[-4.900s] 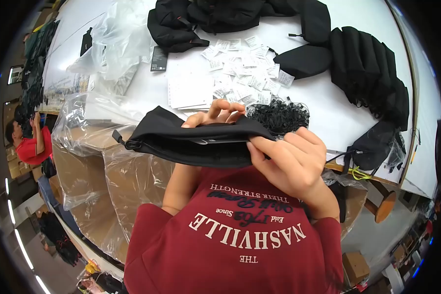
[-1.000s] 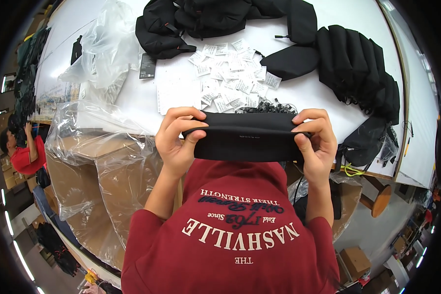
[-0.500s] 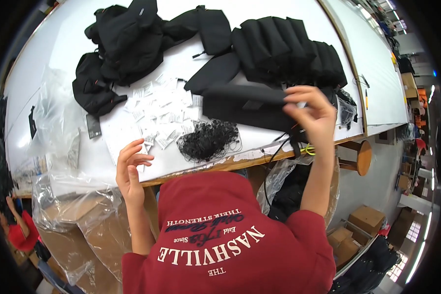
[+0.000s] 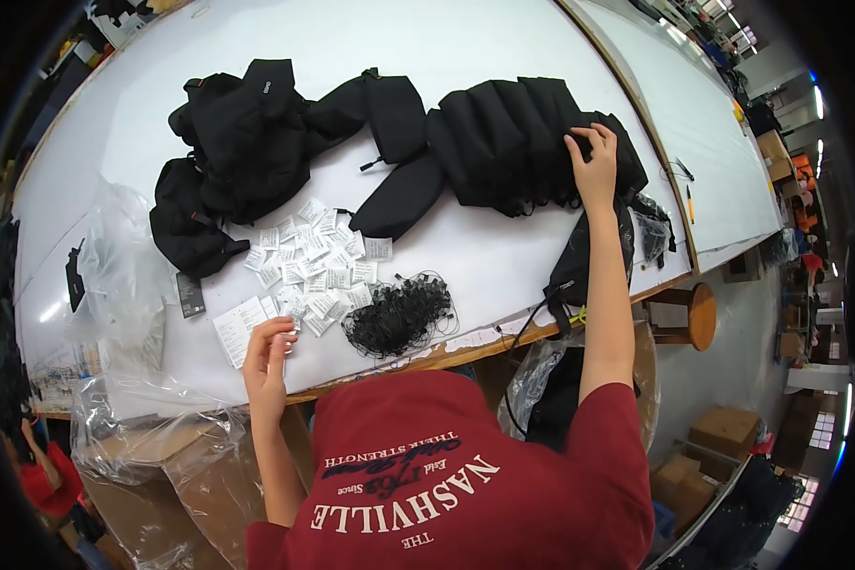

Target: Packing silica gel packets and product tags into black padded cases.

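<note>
My right hand (image 4: 594,169) reaches over the right part of a row of black fabric pouches (image 4: 503,142). Its fingers are bent and apart, with nothing seen between them; whether the fingertips touch the fabric I cannot tell. My left hand (image 4: 267,356) is over the near table edge, fingers loosely curved and apart, holding nothing visible. Beside it lie a white printed sheet (image 4: 237,328) and a pile of small white labels (image 4: 318,256). A tangle of thin black cords (image 4: 399,315) is right of the labels. Single black pouches (image 4: 401,198) lie beyond them.
Black bags (image 4: 242,142) are heaped at the far left, near crumpled clear plastic (image 4: 119,266). A dark bag (image 4: 579,261) lies under my right forearm. Plastic-lined cartons (image 4: 161,465) stand below the table edge, and a wooden stool (image 4: 698,316) at right.
My right hand has let go of the flat black pouch and moved farther over the row. That pouch no longer lies in front of the row. The view has shifted, showing more far table.
</note>
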Demonstrator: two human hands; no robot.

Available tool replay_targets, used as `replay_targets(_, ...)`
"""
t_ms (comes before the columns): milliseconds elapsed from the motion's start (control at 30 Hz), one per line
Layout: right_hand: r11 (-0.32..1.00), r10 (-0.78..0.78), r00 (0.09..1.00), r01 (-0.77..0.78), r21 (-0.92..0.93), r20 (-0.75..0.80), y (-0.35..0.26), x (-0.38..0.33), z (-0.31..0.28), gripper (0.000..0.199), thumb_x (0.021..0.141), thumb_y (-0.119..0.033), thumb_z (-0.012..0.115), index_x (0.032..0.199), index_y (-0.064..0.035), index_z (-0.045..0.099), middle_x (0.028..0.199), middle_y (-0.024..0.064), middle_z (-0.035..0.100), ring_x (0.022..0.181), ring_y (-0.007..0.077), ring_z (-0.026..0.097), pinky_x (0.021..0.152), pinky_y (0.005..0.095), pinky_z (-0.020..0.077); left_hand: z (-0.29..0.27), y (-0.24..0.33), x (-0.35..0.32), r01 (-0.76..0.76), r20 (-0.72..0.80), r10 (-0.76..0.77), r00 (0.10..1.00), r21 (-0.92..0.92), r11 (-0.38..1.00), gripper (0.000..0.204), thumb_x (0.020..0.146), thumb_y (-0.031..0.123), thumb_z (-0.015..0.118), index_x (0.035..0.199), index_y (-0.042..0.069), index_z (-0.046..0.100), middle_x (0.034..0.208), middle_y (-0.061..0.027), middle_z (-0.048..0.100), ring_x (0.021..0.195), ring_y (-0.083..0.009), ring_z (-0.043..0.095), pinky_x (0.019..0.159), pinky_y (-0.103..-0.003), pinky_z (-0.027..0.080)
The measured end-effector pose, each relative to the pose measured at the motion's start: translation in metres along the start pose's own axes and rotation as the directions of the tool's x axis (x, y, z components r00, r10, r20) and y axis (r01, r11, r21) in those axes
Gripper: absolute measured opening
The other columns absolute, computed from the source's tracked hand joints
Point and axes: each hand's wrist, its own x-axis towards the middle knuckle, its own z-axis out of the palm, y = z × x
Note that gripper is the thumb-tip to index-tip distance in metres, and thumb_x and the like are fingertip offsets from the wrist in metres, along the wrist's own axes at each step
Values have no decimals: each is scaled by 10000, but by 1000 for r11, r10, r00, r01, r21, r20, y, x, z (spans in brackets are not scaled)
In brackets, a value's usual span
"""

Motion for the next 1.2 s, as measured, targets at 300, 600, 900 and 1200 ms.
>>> replay_targets(300,975,-86,996,80,-207,-17,0,7,-15,244,893,-262,599,1093,-131,651,1256,156,504,1190,336,462,990,400,386,61,173,-9,-3,290,712,640,-926,379,610,973,439,384,1152,-122,544,1140,-304,559,1102,-374,526,990,-448,363)
replay_targets(600,985,-168,985,166,-52,-39,-106,-43,-31,224,893,-164,595,1104,-102,635,1204,100,510,1124,276,475,957,371,384,69,241,-10,504,462,861,212,-807,309,668,1010,452,167,1145,-57,577,1090,-231,629,1077,-278,568,973,-340,335)
replay_targets(900,914,-211,823,-26,406,527,-175,-120,26,197,787,-77,662,976,-32,626,917,93,594,825,254,580,736,312,457,82,109,6,-60,686,716,130,-716,696,408,936,392,510,1105,42,636,1226,-135,557,1164,-312,480,993,-436,344)
replay_targets(1200,988,-87,762,-15,152,642,-181,-186,77,168,717,-116,726,797,-62,588,849,81,526,821,268,537,711,380,445,-64,-69,35,192,-323,127,938,789,584,732,809,391,688,1328,-30,390,1323,-218,433,1238,-379,367,1045,-444,292)
